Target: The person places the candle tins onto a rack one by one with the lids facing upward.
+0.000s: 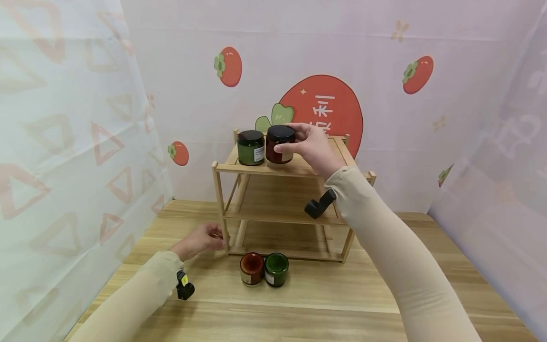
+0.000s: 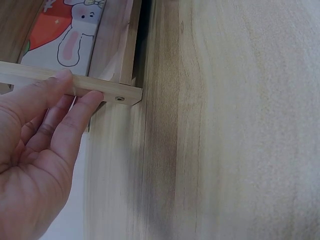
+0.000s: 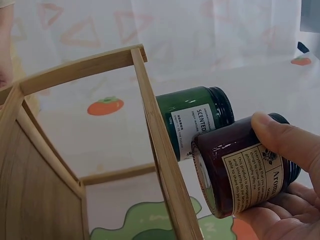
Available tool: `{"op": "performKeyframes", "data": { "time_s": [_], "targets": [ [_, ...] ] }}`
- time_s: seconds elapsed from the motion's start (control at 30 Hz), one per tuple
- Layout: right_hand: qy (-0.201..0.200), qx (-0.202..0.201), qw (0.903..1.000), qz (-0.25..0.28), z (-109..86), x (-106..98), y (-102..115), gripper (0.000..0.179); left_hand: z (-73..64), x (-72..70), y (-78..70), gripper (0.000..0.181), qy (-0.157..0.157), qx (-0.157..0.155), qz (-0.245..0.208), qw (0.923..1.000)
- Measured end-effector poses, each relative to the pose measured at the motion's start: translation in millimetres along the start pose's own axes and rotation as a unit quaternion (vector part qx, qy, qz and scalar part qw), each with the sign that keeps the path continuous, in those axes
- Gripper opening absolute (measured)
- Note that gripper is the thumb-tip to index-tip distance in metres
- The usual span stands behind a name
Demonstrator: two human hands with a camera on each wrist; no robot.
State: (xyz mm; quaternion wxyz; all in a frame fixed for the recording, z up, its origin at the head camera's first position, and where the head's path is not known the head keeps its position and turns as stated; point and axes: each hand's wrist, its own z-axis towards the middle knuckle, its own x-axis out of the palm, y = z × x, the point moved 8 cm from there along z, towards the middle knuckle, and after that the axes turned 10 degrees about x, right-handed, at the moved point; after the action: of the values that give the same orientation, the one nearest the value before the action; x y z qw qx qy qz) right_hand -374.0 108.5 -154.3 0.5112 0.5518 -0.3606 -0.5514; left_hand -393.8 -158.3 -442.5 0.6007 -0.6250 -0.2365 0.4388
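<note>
My right hand (image 1: 314, 145) grips a dark red-brown candle jar (image 3: 245, 167) with a black lid and cream label, at the top shelf's front edge. Beside it on the top shelf stands a green candle jar (image 1: 251, 151) with a black lid and white label. Low on the left, my left hand (image 1: 202, 241) pinches the front left leg of the wooden rack (image 1: 273, 216) between thumb and fingertips, as the left wrist view shows. On the table before the rack, a red jar (image 1: 252, 269) and a green jar (image 1: 276, 270) stand side by side.
The three-tier rack stands on a wood-grain table (image 1: 325, 308), close to a back curtain (image 1: 179, 85) printed with persimmons. Another patterned curtain (image 1: 77, 142) hangs along the left side. A black wrist camera (image 1: 319, 204) hangs below the right sleeve, in front of the middle shelf.
</note>
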Motion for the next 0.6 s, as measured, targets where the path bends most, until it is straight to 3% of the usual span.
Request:
{"op": "performKeyframes", "data": {
  "time_s": [0.6],
  "targets": [
    [-0.011, 0.017, 0.9995, -0.024, 11.2, 5.4, -7.0, 0.068, 0.5, 1.1, -0.8, 0.028, 0.003, 0.008, 0.004, 1.0000]
  ]
}}
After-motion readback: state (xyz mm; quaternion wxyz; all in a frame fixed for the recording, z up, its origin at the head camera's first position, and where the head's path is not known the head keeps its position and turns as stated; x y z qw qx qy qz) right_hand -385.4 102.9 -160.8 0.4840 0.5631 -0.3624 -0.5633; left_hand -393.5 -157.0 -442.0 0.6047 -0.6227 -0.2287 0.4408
